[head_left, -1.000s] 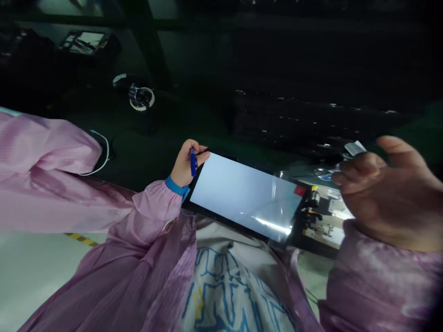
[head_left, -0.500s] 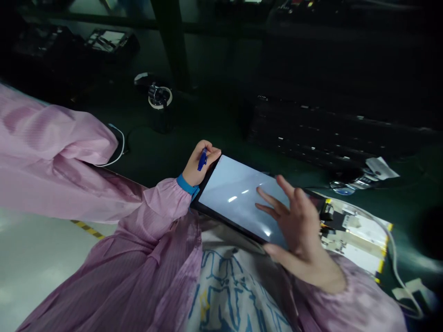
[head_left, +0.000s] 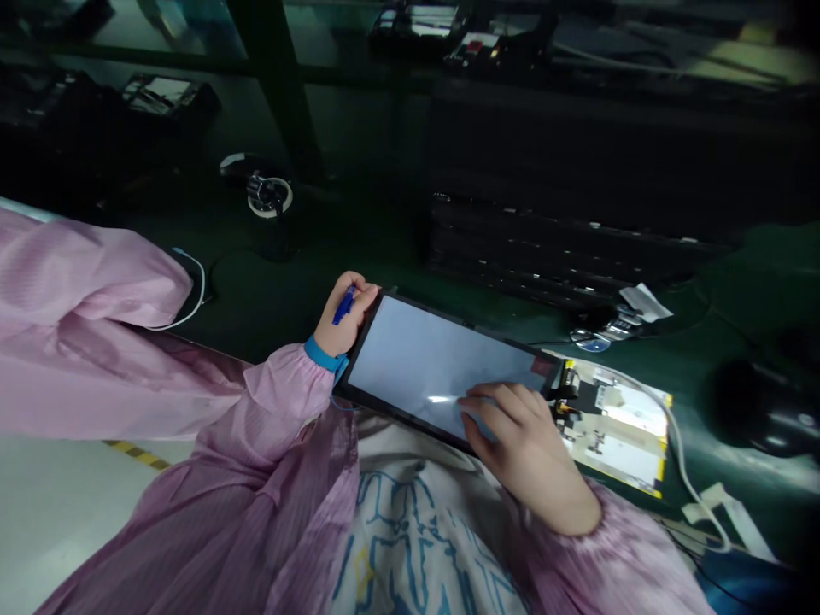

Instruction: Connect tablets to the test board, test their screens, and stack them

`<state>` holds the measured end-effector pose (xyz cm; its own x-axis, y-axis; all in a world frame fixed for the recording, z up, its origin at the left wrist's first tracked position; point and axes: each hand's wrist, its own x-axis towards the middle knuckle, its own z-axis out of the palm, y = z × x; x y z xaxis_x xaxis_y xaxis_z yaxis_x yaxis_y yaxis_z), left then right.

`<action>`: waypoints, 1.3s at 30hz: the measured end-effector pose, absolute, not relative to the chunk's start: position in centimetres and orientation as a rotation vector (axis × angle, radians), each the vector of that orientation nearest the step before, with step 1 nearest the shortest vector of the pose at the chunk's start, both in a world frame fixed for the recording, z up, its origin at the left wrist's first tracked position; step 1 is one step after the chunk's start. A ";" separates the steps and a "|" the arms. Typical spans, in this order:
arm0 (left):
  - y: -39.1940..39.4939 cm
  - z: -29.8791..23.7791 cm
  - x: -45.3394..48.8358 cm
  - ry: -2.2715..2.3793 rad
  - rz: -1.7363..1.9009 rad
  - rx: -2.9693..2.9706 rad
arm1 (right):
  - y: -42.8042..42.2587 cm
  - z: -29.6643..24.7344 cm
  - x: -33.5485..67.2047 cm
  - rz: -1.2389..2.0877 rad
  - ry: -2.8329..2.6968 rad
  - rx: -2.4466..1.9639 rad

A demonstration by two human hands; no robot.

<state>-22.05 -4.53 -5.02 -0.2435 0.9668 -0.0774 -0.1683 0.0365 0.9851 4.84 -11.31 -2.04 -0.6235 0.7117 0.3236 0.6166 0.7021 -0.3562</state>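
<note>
A tablet (head_left: 423, 363) with a pale grey screen and black frame lies tilted at the near edge of the dark green bench. My left hand (head_left: 342, 320) is closed round a small blue tool (head_left: 344, 305) and rests against the tablet's left end. My right hand (head_left: 522, 440) lies on the screen's lower right part, fingers bent and pressed onto the glass, nothing visible in it. Both arms wear pink sleeves, and a blue band circles my left wrist.
An opened device back with a yellow rim (head_left: 615, 427) lies right of the tablet, a white cable beside it. A stack of black trays (head_left: 551, 248) stands behind. A tape roll (head_left: 269, 195) sits at the back left. Another person's pink sleeve (head_left: 83, 325) fills the left.
My right hand came down from the raised position at the right and settled on the lower right of the screen. The left hand stayed at the tablet's left end.
</note>
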 end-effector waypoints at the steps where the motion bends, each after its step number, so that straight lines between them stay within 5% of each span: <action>1: -4.5 -5.0 -22.1 1.288 1.420 0.912 | -11.4 -1.9 5.7 0.308 -2.437 -1.023; 39: -4.5 -4.8 -21.8 1.272 1.418 0.854 | -12.4 -3.6 10.8 0.460 -2.338 -1.273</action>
<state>-21.77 -4.51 -4.75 -0.2439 0.9630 -0.1149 -0.2179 0.0610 0.9741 10.83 -12.43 -3.62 -0.4820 0.8492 0.2156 0.7043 0.5220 -0.4812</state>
